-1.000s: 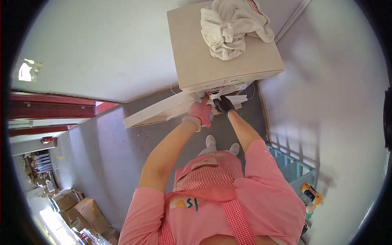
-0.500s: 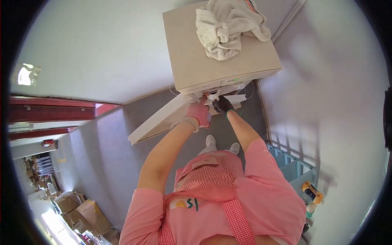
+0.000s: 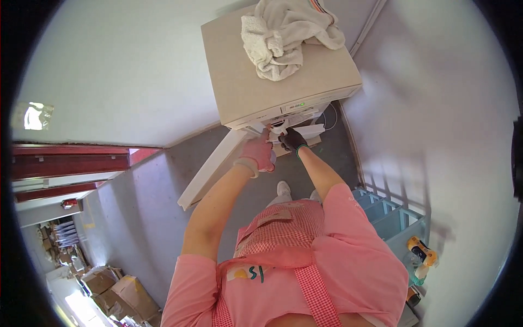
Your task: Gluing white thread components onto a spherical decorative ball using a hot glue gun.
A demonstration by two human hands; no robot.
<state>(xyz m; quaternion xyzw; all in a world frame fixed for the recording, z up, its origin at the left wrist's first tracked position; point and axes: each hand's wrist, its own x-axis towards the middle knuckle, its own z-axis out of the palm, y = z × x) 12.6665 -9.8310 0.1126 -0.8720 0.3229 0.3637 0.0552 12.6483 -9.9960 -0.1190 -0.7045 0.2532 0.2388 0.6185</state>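
Note:
In front of me stands a beige, box-shaped cabinet (image 3: 283, 65), with a white door (image 3: 210, 171) swung out to the left. My left hand (image 3: 259, 152), in a pink glove, reaches to its open front; one finger stretches forward and the others curl. My right hand (image 3: 292, 140), in a dark glove with a green cuff, is beside it with bent fingers at a small white piece (image 3: 278, 129). That piece sits between both hands, just under the cabinet's front edge. The top overhangs the inside, so most of it is hidden.
A crumpled cream towel (image 3: 283, 41) lies on the cabinet top. Blue-grey shelving (image 3: 395, 220) stands by the right wall, with a yellow and black tool (image 3: 421, 250) at it. A white cable (image 3: 333, 119) loops beside the cabinet. Cardboard boxes (image 3: 131, 297) are piled far left.
The view has shifted, so the cabinet and towel sit further left in the picture. The door's visible angle has steepened slightly. Both hands stay at the cabinet front around the white piece.

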